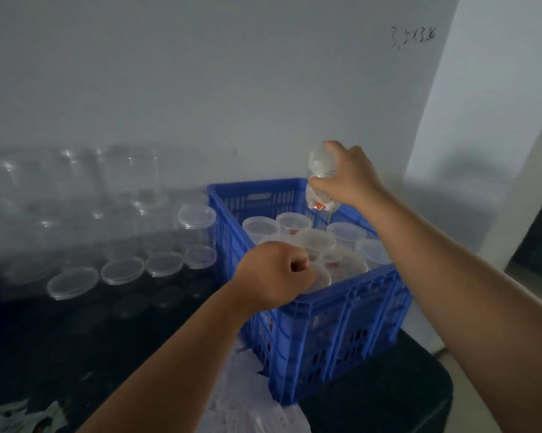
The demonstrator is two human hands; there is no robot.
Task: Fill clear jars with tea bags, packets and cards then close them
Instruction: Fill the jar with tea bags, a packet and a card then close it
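A dark, matte table (76, 339) runs along a pale grey wall (201, 89), which carries a small black scribble (415, 37) in the upper right of the frame. At centre right a blue crate (341, 323) of moulded plastic with slotted sides sits on the table. It holds closed jars (346, 229), round and clear with cloudy lids, packed close together. In the left half, empty jars (132, 176) stand stacked against the wall, glassy and blurred, and flat round lids (73, 282) lie in a row in front of them. White perforated packets (248, 410) lie at the bottom centre, just beside the crate's near corner, and greenish packets (20, 417) lie at the lower left.

The right hand (351, 176) is raised above the crate's far right corner, its fingers wrapped around a lidded jar (321, 164) tilted with the lid toward the wall; white and orange contents show below the fingers. The left hand (273, 276) is at the crate's near rim, fingers curled into a fist against a near jar (324, 278); whether it grips that jar cannot be told.
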